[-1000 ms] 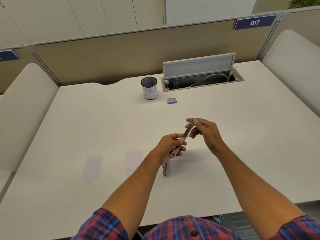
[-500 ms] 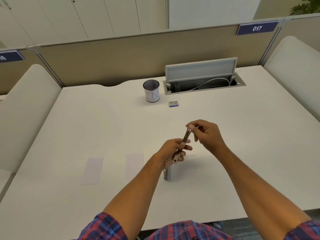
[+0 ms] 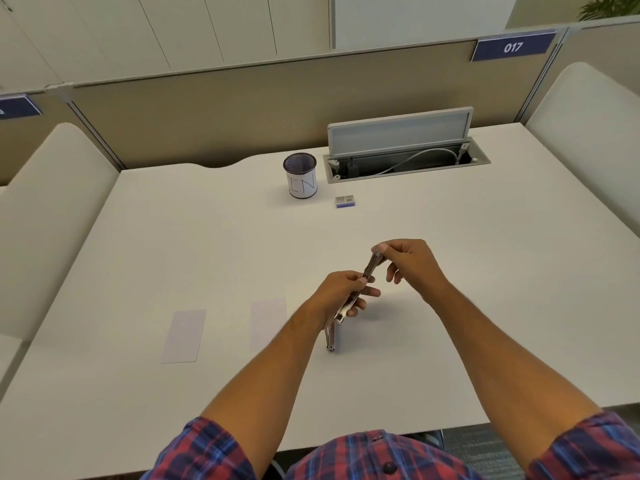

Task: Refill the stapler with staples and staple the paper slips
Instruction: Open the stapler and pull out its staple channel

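- Stapler (image 3: 356,292) is being held open above the desk (image 3: 207,244), roughly in the middle, its upper arm tilting up and away while a lower metal part is hanging down to a tip just above the desk surface.
- Left hand (image 3: 341,294) is gripping the stapler around its middle, fingers curling round the body.
- Right hand (image 3: 408,261) is pinching the raised far end of the stapler between thumb and fingertips; whether a strip of staples is sitting in that pinch is too small to tell.
- Staple box (image 3: 345,201) is lying well away from the hands, just beside the pen cup (image 3: 300,180) near the open cable tray (image 3: 405,164).
- Paper slips are waiting flat on the desk to the left of the hands: one slip (image 3: 268,322) near the left forearm, the other slip (image 3: 184,336) further left.
- Judging by this, the loading step is going on and stapling is not yet done.
- Risks from here: the spring arm could be snapping shut on a fingertip if the pinch is slipping; a staple strip going in crooked could be jamming the channel or breaking apart; closing the stapler too hard could be firing a staple early; the hanging lower part could be catching the desk and twisting the stapler out of the left hand.
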A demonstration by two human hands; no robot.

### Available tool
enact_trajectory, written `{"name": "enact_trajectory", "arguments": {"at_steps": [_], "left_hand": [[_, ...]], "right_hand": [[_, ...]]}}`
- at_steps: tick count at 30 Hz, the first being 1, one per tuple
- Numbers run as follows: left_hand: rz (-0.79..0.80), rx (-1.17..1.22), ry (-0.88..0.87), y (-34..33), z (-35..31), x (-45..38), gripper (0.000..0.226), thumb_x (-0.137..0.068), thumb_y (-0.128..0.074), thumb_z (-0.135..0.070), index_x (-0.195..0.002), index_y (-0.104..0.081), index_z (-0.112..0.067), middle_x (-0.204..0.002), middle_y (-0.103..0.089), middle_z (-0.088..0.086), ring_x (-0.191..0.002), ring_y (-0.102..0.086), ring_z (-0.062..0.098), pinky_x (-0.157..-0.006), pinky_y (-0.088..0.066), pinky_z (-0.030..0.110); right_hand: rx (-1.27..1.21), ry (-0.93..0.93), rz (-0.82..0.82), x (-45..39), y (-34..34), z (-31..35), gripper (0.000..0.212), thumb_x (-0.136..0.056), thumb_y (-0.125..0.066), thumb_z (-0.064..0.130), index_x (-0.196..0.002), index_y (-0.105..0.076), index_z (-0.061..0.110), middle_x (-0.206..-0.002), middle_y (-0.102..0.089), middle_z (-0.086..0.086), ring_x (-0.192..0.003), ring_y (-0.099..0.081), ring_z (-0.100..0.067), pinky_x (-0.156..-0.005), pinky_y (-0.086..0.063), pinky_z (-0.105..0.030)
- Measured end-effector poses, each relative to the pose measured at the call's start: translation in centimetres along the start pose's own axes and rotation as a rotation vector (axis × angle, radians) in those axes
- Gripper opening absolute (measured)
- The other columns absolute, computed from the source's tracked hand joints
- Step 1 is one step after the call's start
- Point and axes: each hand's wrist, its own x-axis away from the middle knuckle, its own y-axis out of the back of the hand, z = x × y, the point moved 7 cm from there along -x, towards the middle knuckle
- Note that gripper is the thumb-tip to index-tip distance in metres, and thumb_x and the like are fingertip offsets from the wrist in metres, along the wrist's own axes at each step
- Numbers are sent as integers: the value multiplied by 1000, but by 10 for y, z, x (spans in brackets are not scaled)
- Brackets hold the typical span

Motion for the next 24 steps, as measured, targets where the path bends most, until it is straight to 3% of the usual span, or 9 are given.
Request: {"name": "enact_trajectory", "arguments": {"at_steps": [8,19,24], "left_hand": [[-44,-35,-56,-3,-6,2,28,-103,-53,-24,-115,-69,-5,-103,-78,12,-60,-64,19,-45,-42,22],[-59,6,-26,-6,-5,10,34,-105,-50,-33,-115,-69,-7,-105,-77,14,-58,-58,17,-43,-40,22],[-61,4,-56,-11,-9,16,34,-107,-48,-34,-118,-64,-5,-104,-78,14,-55,-62,20,-42,-39,20]], "right_hand": [[-291,-78,38,3,-10,-13,28,-104,-57,29,-104,-79,12,-93,-77,-12,-60,-66,-20,-49,-50,-25],[-383,-66,99,6,-14,-18,27,-102,-58,27,-106,-79,11,-101,-76,-18,-68,-67,-23,-54,-50,-26],[-388,-78,117,7,-18,-21,34,-101,-59,37,-104,-79,10,-101,-77,-16,-70,-66,-18,-55,-51,-26]]}}
